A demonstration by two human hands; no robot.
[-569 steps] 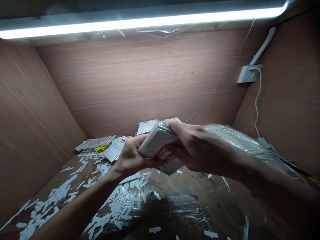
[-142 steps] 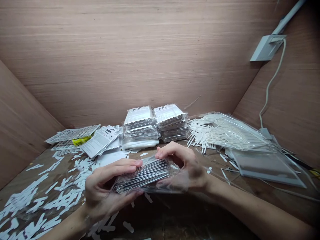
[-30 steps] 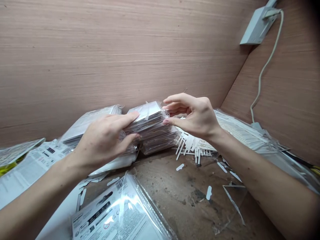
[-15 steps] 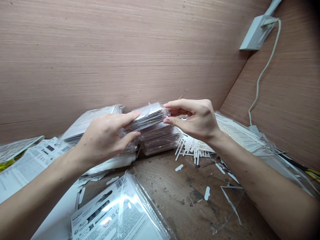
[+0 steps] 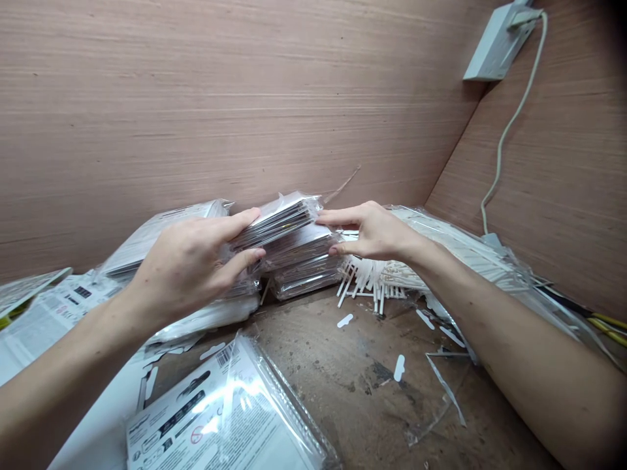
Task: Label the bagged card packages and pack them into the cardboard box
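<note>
My left hand [image 5: 191,264] and my right hand [image 5: 375,230] grip the two ends of a bundle of flat packets in clear plastic [image 5: 277,219]. The bundle tilts up to the right and rests on top of a stack of like packets [image 5: 304,271] against the back wall. Left thumb and fingers pinch the bundle's left end. Right fingers press its right end, thumb below. A second stack [image 5: 161,235] lies to the left, partly behind my left hand.
A wrapped packet with printed labels [image 5: 220,418] lies at the front. White strips [image 5: 367,281] and a clear bag of them [image 5: 455,245] lie on the right. Wooden walls close in the back and right, with a grey box and cable [image 5: 494,46]. Printed sheets [image 5: 39,313] lie far left.
Both hands have lowered the bundle a little onto the right stack and tilted it. My right hand has dropped and flattened its fingers against the bundle's end.
</note>
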